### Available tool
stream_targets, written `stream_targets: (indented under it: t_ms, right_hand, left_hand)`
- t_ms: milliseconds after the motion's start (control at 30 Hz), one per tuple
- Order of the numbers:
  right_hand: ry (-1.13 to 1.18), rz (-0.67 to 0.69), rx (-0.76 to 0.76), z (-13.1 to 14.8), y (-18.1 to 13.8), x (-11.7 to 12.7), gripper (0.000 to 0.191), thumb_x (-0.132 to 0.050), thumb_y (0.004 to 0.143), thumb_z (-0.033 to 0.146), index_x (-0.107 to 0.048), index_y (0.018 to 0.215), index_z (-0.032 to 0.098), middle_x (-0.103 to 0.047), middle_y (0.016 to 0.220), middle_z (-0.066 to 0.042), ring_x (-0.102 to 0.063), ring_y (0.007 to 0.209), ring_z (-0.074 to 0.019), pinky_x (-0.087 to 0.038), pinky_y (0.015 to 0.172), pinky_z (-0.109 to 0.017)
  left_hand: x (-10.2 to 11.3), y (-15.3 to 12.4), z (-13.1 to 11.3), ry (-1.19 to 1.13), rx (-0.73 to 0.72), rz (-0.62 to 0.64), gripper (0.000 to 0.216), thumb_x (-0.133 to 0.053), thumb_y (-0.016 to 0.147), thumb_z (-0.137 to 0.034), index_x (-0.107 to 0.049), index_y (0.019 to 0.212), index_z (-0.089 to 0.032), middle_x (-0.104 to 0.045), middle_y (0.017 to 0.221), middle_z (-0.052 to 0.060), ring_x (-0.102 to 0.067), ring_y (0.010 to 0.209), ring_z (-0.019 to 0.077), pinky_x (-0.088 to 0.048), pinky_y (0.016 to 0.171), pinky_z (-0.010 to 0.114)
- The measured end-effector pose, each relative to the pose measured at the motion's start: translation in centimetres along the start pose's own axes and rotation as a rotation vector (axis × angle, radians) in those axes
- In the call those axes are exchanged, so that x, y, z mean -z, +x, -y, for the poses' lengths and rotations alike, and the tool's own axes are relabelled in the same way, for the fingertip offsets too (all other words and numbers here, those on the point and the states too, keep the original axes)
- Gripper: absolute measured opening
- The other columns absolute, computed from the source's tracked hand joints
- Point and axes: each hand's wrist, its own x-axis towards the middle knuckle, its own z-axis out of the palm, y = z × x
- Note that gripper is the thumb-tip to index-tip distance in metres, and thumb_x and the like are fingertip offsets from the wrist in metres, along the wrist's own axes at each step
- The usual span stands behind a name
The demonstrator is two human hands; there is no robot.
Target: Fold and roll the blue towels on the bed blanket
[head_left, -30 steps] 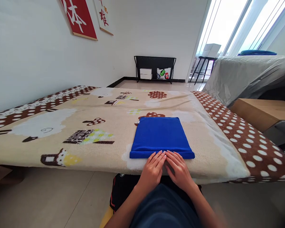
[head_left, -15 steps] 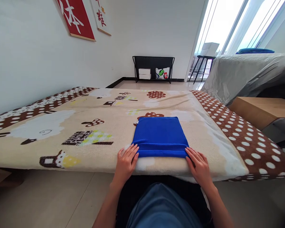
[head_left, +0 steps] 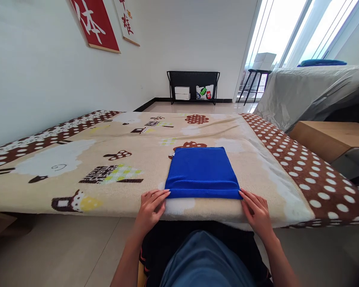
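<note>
A blue towel (head_left: 202, 167) lies flat on the patterned blanket (head_left: 155, 155), close to its front edge. Its near end is turned over into a narrow folded strip, and a small white label shows by its far left corner. My left hand (head_left: 151, 207) is at the left end of the strip, fingers closed together on the corner. At the right end, my right hand (head_left: 257, 209) has its fingers closed on the other near corner. Both thumbs sit lower than the fingertips, and the fingers' undersides are hidden.
The blanket covers a broad bed-like surface with a brown dotted border. To the right stands a cardboard box (head_left: 332, 135) beside a plastic-covered piece of furniture (head_left: 311, 87). A black rack (head_left: 194, 79) is against the far wall, near a stool (head_left: 254, 81).
Both hands have moved outward, from lying over the strip's ends to its outer corners. The strip's ends now show more fully, and the towel's near edge looks straighter and wider.
</note>
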Motion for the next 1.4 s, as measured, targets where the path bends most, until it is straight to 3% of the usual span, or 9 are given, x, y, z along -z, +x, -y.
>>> stream_targets:
  t_ms: [300, 567, 733, 900, 1033, 1133, 1200, 1267, 1400]
  right_hand:
    - [-0.07, 0.093, -0.116, -0.4, 1.0, -0.4, 0.029, -0.052, 0.1, 0.033, -0.062, 0.127, 0.027, -0.066, 0.127, -0.006, -0.061, 0.109, -0.0237, -0.043, 0.092, -0.041]
    - [-0.024, -0.007, -0.148, -0.1, 0.7, -0.7, 0.018, -0.052, 0.099, 0.029, -0.065, 0.11, 0.024, -0.06, 0.129, -0.01, -0.059, 0.109, -0.0249, -0.044, 0.095, -0.044]
    - [0.07, 0.02, -0.164, 0.0, 0.7, 0.1, 0.018, -0.051, 0.097, 0.029, -0.064, 0.108, 0.023, -0.055, 0.136, -0.011, -0.053, 0.12, -0.028, -0.045, 0.096, -0.045]
    - [0.043, 0.081, -0.189, 0.5, 1.4, 0.4, 0.017, -0.047, 0.094, 0.027, -0.062, 0.1, 0.022, -0.055, 0.136, -0.01, -0.053, 0.117, -0.0288, -0.042, 0.095, -0.047]
    - [-0.035, 0.063, -0.229, 1.0, 2.1, -0.4, 0.018, -0.048, 0.092, 0.026, -0.063, 0.099, 0.022, -0.059, 0.133, -0.009, -0.053, 0.117, -0.0291, -0.039, 0.096, -0.048]
    - [-0.131, -0.042, -0.248, 1.9, 2.7, -1.3, 0.023, -0.051, 0.09, 0.024, -0.066, 0.108, 0.023, -0.06, 0.13, -0.01, -0.054, 0.115, -0.0298, -0.038, 0.097, -0.049]
    - [-0.172, -0.117, -0.214, 3.0, 3.1, -1.9, 0.032, -0.05, 0.089, 0.017, -0.066, 0.116, 0.024, -0.061, 0.132, -0.009, -0.056, 0.117, -0.0287, -0.037, 0.1, -0.048]
    - [-0.135, -0.106, -0.114, 4.6, 3.6, -2.4, 0.041, -0.046, 0.09, 0.01, -0.065, 0.122, 0.027, -0.064, 0.131, -0.007, -0.058, 0.12, -0.0259, -0.035, 0.103, -0.045]
    - [0.067, 0.118, 0.13, 8.1, 4.5, -3.5, 0.051, -0.041, 0.095, 0.007, -0.058, 0.138, 0.029, -0.068, 0.127, -0.004, -0.06, 0.123, -0.021, -0.036, 0.105, -0.041]
  left_hand:
    - [-1.1, 0.6, -0.4, 0.052, 0.102, -0.02, 0.034, -0.049, 0.097, -0.018, -0.065, 0.125, -0.028, -0.07, 0.125, 0.003, -0.058, 0.119, 0.0239, -0.038, 0.102, 0.042]
    - [-0.6, 0.6, -0.8, 0.067, 0.085, -0.072, 0.033, -0.049, 0.095, -0.016, -0.067, 0.119, -0.03, -0.073, 0.112, 0.002, -0.062, 0.107, 0.0223, -0.039, 0.098, 0.041]
    - [0.4, 0.4, -1.3, -0.007, 0.103, -0.072, 0.023, -0.049, 0.092, -0.015, -0.065, 0.106, -0.025, -0.072, 0.104, 0.003, -0.061, 0.101, 0.0218, -0.039, 0.096, 0.04]
    - [0.2, 0.5, -1.6, -0.11, 0.147, -0.063, 0.022, -0.043, 0.09, -0.013, -0.06, 0.1, -0.023, -0.068, 0.093, 0.002, -0.06, 0.09, 0.0212, -0.041, 0.09, 0.039]
    - [-0.7, 0.9, -1.8, -0.066, 0.2, -0.117, 0.024, -0.046, 0.091, -0.015, -0.062, 0.107, -0.023, -0.07, 0.097, 0.003, -0.062, 0.094, 0.0224, -0.04, 0.092, 0.041]
    - [-1.6, 1.3, -2.6, 0.061, 0.237, -0.241, 0.024, -0.051, 0.093, -0.017, -0.064, 0.112, -0.023, -0.071, 0.108, 0.006, -0.063, 0.106, 0.0255, -0.037, 0.099, 0.045]
    - [-2.4, 1.6, -3.8, 0.134, 0.215, -0.307, 0.03, -0.051, 0.093, -0.013, -0.064, 0.118, -0.024, -0.071, 0.116, 0.007, -0.062, 0.117, 0.027, -0.034, 0.105, 0.048]
    - [-3.3, 1.9, -5.4, 0.133, 0.119, -0.282, 0.041, -0.047, 0.094, -0.007, -0.061, 0.128, -0.025, -0.07, 0.124, 0.008, -0.059, 0.126, 0.0265, -0.033, 0.109, 0.048]
    - [-5.1, 2.6, -8.3, 0.011, -0.107, -0.116, 0.054, -0.04, 0.095, -0.003, -0.051, 0.143, -0.024, -0.067, 0.132, 0.008, -0.054, 0.136, 0.0239, -0.039, 0.111, 0.045]
